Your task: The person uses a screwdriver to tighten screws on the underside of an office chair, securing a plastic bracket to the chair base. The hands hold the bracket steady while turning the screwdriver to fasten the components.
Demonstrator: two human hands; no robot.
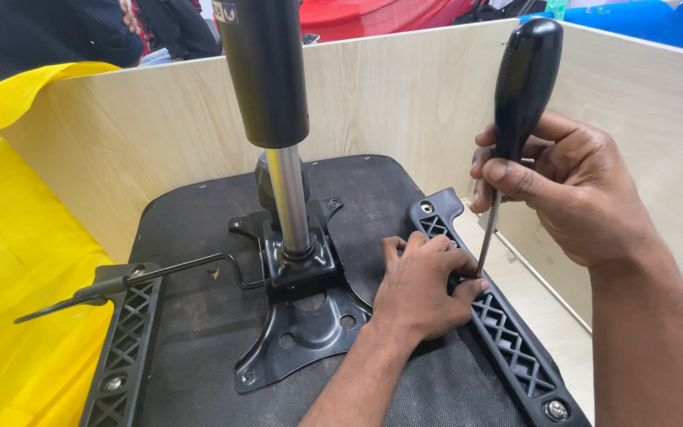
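Plywood-walled tabletop (pixel 405 87): right hand (pixel 571 186) gripping screwdriver (pixel 515 103) upright at three o'clock, left hand (pixel 420 289) pressing flat, steadying bracket (pixel 507 340).

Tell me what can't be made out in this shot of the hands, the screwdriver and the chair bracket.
All in the head view:
- Screwdriver tip: hidden behind the left hand, so the fastener it meets is unseen.
- Right-side bracket middle: covered by that hand.
- Gas cylinder top: cut off by the upper edge.
- Right hand palm side: turned away.
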